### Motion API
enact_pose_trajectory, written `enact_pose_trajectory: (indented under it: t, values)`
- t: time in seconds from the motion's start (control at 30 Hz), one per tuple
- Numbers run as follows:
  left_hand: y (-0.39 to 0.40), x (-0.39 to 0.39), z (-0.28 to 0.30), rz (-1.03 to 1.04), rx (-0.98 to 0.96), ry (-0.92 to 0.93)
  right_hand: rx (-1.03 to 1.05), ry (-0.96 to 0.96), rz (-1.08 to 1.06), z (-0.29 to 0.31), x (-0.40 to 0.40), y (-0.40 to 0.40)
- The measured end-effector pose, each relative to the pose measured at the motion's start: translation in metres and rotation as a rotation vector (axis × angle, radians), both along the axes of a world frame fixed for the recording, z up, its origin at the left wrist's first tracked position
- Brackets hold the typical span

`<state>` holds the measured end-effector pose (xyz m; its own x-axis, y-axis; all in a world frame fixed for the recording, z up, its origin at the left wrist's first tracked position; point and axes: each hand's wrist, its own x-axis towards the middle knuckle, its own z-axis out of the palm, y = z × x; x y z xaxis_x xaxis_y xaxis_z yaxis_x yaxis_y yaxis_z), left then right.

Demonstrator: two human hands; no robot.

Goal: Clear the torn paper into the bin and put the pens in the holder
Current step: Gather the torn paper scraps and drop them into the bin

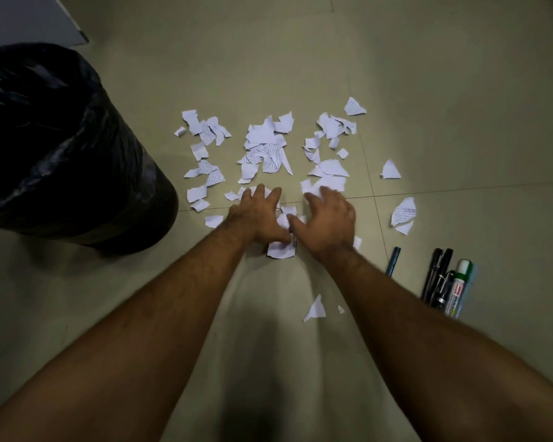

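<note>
Several torn paper scraps lie scattered over the beige tiled floor in front of me. My left hand and my right hand rest side by side on the nearest scraps, fingers spread and curved over them, thumbs almost touching around a small heap. A bin lined with a black bag stands at the left. Several pens and a green-capped whiteboard marker lie in a row on the floor at the right, beside my right forearm. No pen holder is in view.
A white panel or board stands at the upper left behind the bin. Loose scraps lie apart from the main spread: one triangle between my forearms, others to the right near the pens.
</note>
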<state>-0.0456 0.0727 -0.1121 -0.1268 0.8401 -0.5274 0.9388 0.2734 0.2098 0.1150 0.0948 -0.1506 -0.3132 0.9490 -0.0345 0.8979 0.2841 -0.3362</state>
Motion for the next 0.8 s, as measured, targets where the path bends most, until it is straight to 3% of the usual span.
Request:
enact_pose_trajectory:
  t: [0.13,0.2,0.3,0.37,0.53,0.8]
  values:
    - [-0.017,-0.004,0.004,-0.109,0.03,0.036,0.131,0.176,0.067,0.002,0.0,-0.019]
    - [-0.021,-0.005,0.004,-0.142,-0.009,0.094,0.15,0.139,0.011,0.004,0.004,-0.019]
    - [-0.024,-0.003,-0.001,-0.183,-0.089,0.155,-0.016,-0.016,0.077,0.006,0.01,-0.016]
    - [-0.026,0.0,-0.006,-0.182,-0.016,0.163,-0.087,-0.064,0.171,0.007,0.006,-0.014]
    - [-0.043,0.007,-0.01,-0.081,0.259,0.152,-0.071,0.147,0.235,0.008,-0.003,-0.034]
    - [-0.058,0.014,-0.006,0.004,0.289,0.232,-0.089,0.127,0.131,0.016,-0.018,-0.05]
